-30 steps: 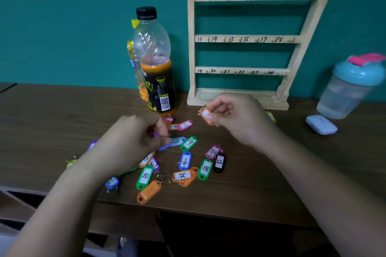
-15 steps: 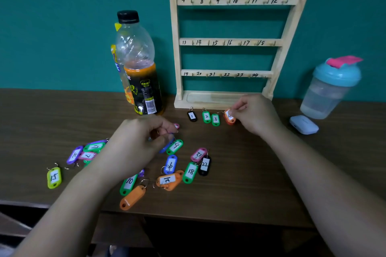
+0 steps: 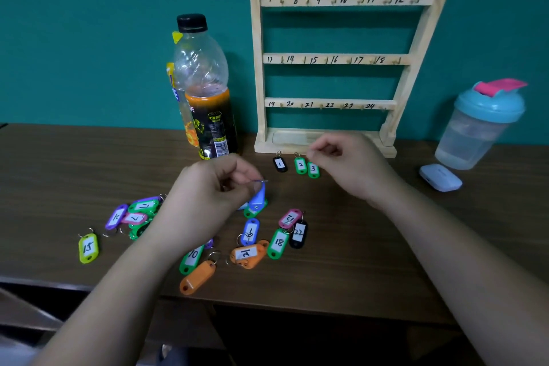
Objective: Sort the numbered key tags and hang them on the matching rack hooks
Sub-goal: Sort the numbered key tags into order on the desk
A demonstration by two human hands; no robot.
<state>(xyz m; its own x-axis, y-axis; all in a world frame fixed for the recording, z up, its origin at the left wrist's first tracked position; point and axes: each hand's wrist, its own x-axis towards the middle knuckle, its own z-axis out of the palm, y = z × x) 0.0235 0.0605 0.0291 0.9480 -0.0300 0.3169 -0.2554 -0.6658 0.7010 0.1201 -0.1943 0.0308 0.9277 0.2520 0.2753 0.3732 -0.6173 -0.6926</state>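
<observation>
A wooden rack (image 3: 326, 104) stands against the wall, its numbered hooks bare. In front of its base lie the black tag 1 (image 3: 279, 164), green tag 2 (image 3: 300, 165) and green tag 3 (image 3: 313, 170) in a row. My left hand (image 3: 214, 190) pinches the ring of a blue tag (image 3: 259, 194), which hangs just above the table. My right hand (image 3: 347, 163) hovers with curled fingers right of tag 3; what it holds is hidden. Several loose tags lie nearby, among them green 18 (image 3: 278, 243), black 22 (image 3: 298, 233) and yellow-green 15 (image 3: 88, 247).
A drink bottle (image 3: 208, 98) stands left of the rack. A teal-lidded shaker (image 3: 481, 125) and a white case (image 3: 441, 177) sit at the right. The table's front edge (image 3: 267, 303) runs just below the loose tags.
My right hand carried an orange tag down to the row beside tag 3, where the hand now hides it. My left hand lifted the blue tag by its ring.
</observation>
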